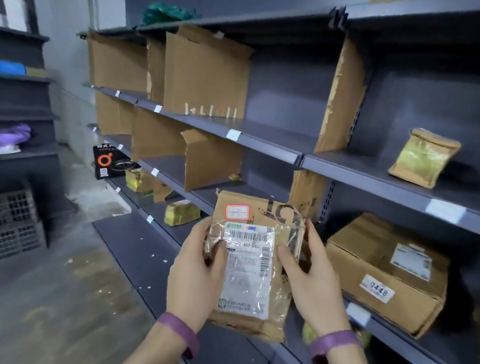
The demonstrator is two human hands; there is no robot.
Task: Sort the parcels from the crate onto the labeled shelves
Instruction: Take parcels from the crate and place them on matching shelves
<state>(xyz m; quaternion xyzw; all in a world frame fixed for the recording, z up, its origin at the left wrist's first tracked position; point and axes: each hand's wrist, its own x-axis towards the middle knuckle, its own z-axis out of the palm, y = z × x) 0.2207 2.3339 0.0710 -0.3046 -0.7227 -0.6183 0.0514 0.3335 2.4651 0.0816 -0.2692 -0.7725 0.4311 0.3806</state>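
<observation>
Flat brown cardboard parcel wrapped in clear glossy tape (259, 210) is held upright in the air, just left of the big brown cardboard box tagged 0448 (386, 274) and in front of the grey metal shelving (267, 131) that box sits on. Left hand (197, 269) grips the parcel's left edge, thumb pressed onto the front beside the white shipping label (243, 289), fingers curled behind. Right hand (308, 278) clamps the right edge the same way, thumb on the front. Parcel looks light and thin, fairly stiff. The bottom edge is crumpled and the top edge ragged, so probably some give there. The tape film looks slick and wrinkled, so a face-only pinch could slide; best hold is likely on the two long edges at mid-height, as now, or one hand wrapped round an edge. Contents unknown, fragility cannot be told. White shelf-edge tags (233, 134) sit up-left of the box. Dark slatted plastic crate (0, 224) stands on the floor far left of the box.
</observation>
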